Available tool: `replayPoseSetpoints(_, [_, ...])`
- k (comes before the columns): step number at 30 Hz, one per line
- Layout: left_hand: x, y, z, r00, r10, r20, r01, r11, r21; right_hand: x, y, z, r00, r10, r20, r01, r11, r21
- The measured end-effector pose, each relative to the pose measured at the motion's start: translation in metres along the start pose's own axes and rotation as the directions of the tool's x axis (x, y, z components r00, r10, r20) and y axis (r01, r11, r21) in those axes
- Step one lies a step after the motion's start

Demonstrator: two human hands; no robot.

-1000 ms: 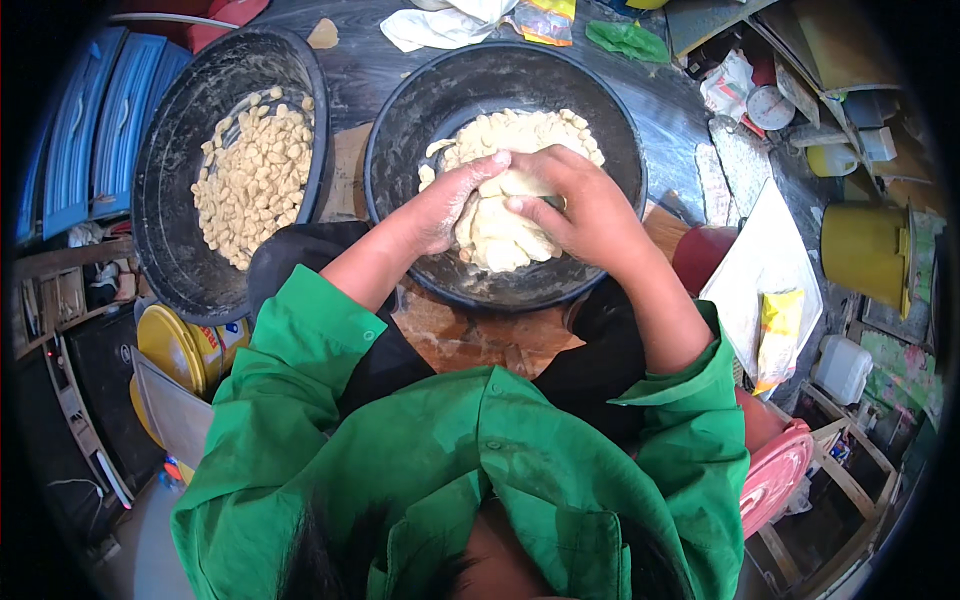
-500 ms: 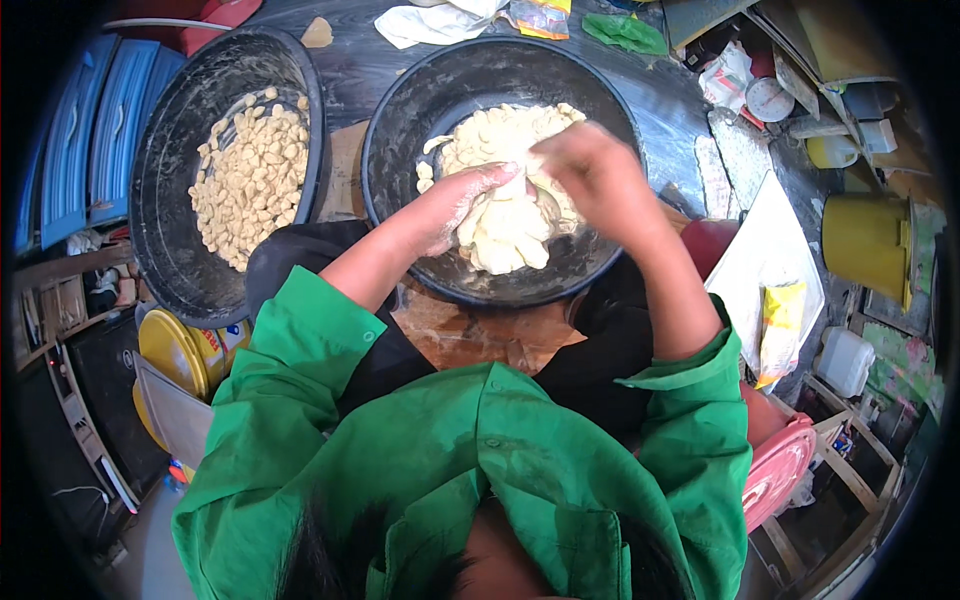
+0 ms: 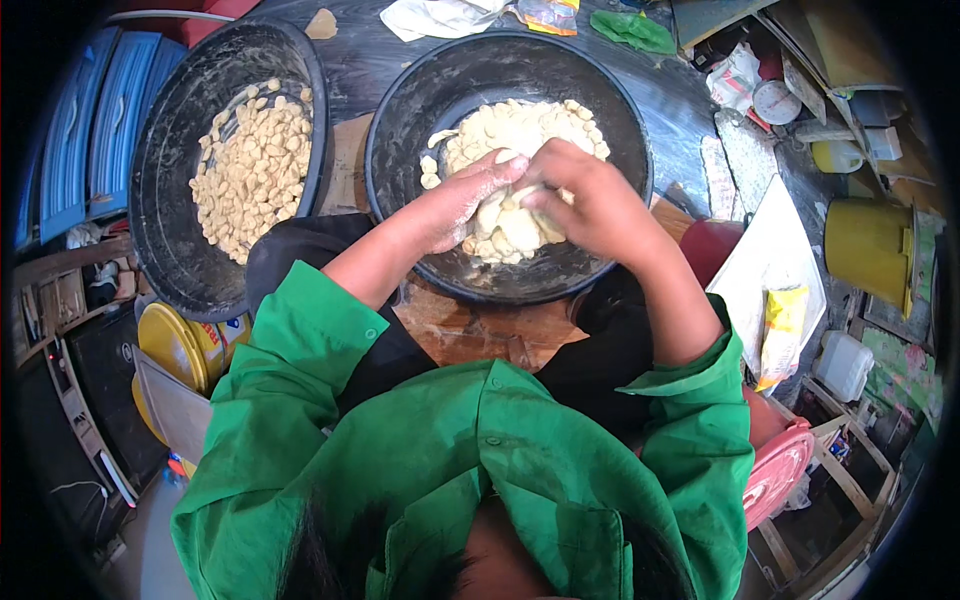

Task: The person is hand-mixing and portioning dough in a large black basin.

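A round black basin (image 3: 412, 95) stands in front of me, with many small flattened pieces of pale dough (image 3: 500, 130) heaped in it. Over its near half my left hand (image 3: 448, 208) is closed around a soft lump of pale dough (image 3: 492, 212), thumb on top. The skin of that hand is dusted with flour. My right hand (image 3: 600, 205) meets it from the other side, its fingers curled and pressed at the same dough. The fingertips are partly hidden and slightly blurred.
To the left, an oval black basin (image 3: 165, 180) holds many small tan pieces (image 3: 255, 175). Yellow-lidded buckets (image 3: 175, 345) stand behind it. On the right are a white sheet (image 3: 770, 245) with a yellow packet (image 3: 783, 325), a pink lid (image 3: 785, 470) and a yellow bucket (image 3: 865, 245).
My right hand has come down and in toward the left hand, its fingers now against the dough. The lump below the hands looks smaller. My left hand has stayed nearly in place.
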State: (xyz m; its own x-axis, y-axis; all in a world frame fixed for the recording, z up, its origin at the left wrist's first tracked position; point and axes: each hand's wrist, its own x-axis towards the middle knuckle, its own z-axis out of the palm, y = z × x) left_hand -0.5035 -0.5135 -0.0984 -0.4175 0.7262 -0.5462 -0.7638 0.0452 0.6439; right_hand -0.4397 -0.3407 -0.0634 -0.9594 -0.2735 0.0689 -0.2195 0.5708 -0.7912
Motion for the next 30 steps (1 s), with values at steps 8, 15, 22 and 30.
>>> replayPoseSetpoints(8, [-0.007, 0.014, -0.001, 0.970, 0.138, 0.199, -0.155, 0.985, 0.072, -0.001, 0.000, -0.014, 0.863, 0.272, -0.426, -0.005, 0.847, 0.531])
replayPoseSetpoints(15, [-0.008, 0.016, -0.007, 0.982, 0.089, 0.165, -0.108, 0.988, 0.107, -0.011, 0.013, -0.050, 0.691, 0.373, -0.619, 0.299, 0.632, 0.715])
replayPoseSetpoints(22, [-0.002, 0.011, 0.003, 0.973, 0.200, 0.114, -0.219, 0.956, 0.195, -0.007, 0.009, -0.041, 0.789, 0.484, -0.378, 0.159, 0.432, 0.888])
replayPoseSetpoints(30, [-0.003, 0.008, 0.006, 0.955, 0.055, 0.291, -0.111, 0.977, 0.181, -0.009, 0.000, -0.024, 0.839, 0.492, -0.231, -0.158, 0.627, 0.763])
